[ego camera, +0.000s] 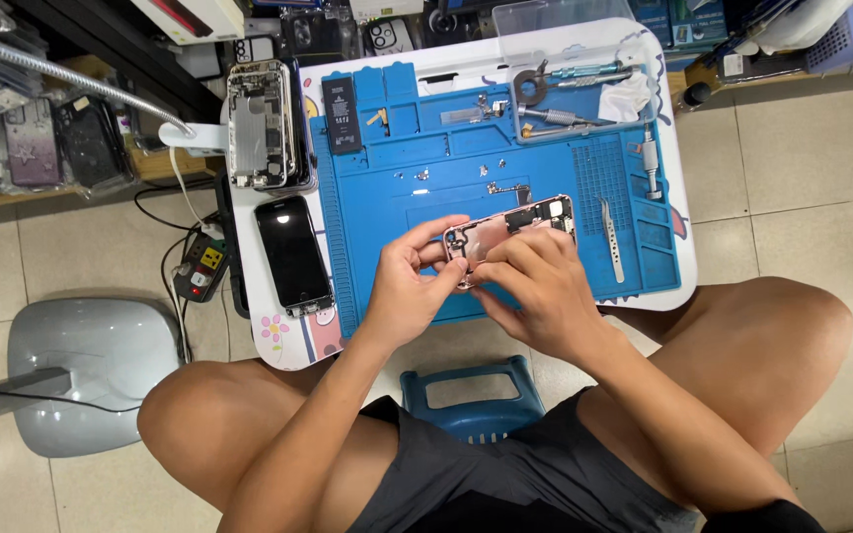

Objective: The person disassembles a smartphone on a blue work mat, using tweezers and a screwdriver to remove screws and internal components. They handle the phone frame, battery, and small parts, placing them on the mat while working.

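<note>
Hands low over the blue repair mat (417, 178), both on the opened phone housing (510, 229), a pinkish metal shell with its insides showing. It sits tilted just above the mat's near edge, held between the two hands rather than lying flat. Left hand (409, 281) pinches the shell's near left end, thumb and fingers closed snug on the rim. Right hand (537, 286) curls over the lower edge, fingertips pressed to the frame; whether it grips a small part there I cannot tell.

Looks a light, stiff thing, that shell, thin metal, smooth and likely slippery along the polished sides. I'd judge the exposed innards near the far end fragile, flex cables and tiny boards, so the safe hold is the outer rim, as both hands have it now.

Tweezers (612, 239) lie just right of the shell on the mat. A loose black battery (341, 114) rests at the mat's far left corner. Beside the mat, a dark-screened phone (292, 254) lies face up, and another stripped chassis (261, 123) beyond it.
</note>
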